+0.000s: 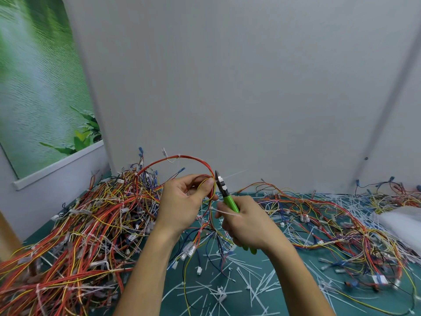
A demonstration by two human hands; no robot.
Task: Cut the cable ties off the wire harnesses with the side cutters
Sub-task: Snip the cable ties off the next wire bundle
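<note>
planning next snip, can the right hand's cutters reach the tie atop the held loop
Probably yes: the right hand holds the side cutters beside the harness, with only open air up to that cable tie.

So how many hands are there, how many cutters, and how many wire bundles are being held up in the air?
hands: 2 (left hand, right hand)
side cutters: 1
wire harness held up: 1
total: 4
</note>
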